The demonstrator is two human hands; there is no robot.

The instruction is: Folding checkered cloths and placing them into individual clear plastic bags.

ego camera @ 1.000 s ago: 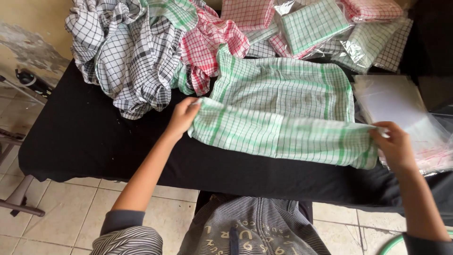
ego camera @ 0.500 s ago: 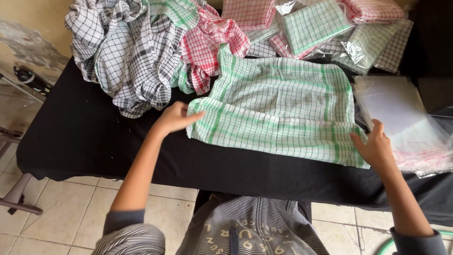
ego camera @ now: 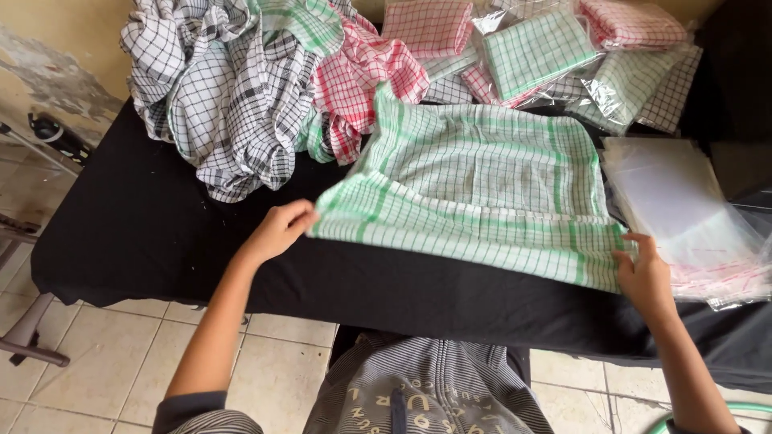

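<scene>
A green-and-white checked cloth (ego camera: pixel 482 185) lies half folded on a table covered in black fabric (ego camera: pixel 153 233). My left hand (ego camera: pixel 277 229) pinches the cloth's near left corner. The near right corner is held by my right hand (ego camera: pixel 643 273). The near edge of the cloth is lifted a little off the table between both hands.
A heap of loose black, green and red checked cloths (ego camera: pixel 241 88) fills the back left. Folded cloths in clear bags (ego camera: pixel 563 56) lie at the back right. A stack of clear plastic bags (ego camera: pixel 683 209) sits right of the cloth. Tiled floor (ego camera: pixel 104 362) shows below the table edge.
Both hands have drawn the cloth's near edge toward me, so the folded strip is wider. My left hand slid from on top of the cloth to its corner.
</scene>
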